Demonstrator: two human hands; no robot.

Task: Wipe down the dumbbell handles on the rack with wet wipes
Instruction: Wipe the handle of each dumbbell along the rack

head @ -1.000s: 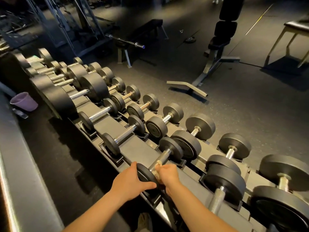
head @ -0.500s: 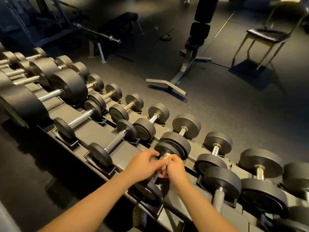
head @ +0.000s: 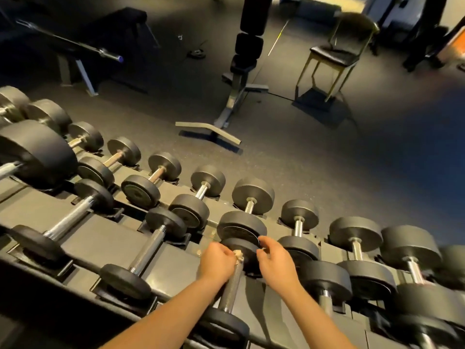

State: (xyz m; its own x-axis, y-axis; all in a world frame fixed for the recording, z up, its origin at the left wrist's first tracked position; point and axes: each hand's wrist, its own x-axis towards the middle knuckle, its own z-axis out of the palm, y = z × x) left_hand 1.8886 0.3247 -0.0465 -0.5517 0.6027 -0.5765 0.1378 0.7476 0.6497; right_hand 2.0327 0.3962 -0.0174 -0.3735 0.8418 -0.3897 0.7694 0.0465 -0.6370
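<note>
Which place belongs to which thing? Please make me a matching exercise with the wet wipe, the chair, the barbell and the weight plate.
Things:
1. wet wipe
2. chair
3. barbell
4. weight plate

Places:
A. top left of the view
B. at the far end of a dumbbell handle
C. flat on the floor, top middle
D. standing at the top right

Pairs: 1-B, 2-D, 3-A, 4-C

L hand, R hand — fingers curled.

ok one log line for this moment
phase: wiping | left hand: pinches wet wipe at dumbbell handle | right hand: pinches its other end
</note>
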